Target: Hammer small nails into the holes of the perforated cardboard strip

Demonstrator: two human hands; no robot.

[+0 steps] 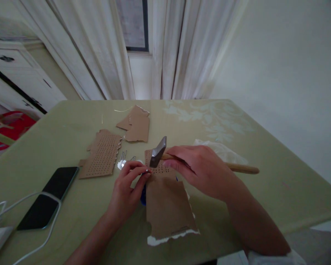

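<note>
Green table (278, 191); right fingers (182, 151) grip hammer (158, 152); left fingers (135, 171) pinch tiny piece (146, 170), indistinct

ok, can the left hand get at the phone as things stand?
Probably yes: nothing stands between the left hand and the phone, though a white cable loops across it and the fingers look busy pinching something small.

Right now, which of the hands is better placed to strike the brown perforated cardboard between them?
Probably the right hand: it holds the wooden-handled grey metal hammer, head near that cardboard; the left hand pinches something small.
</note>
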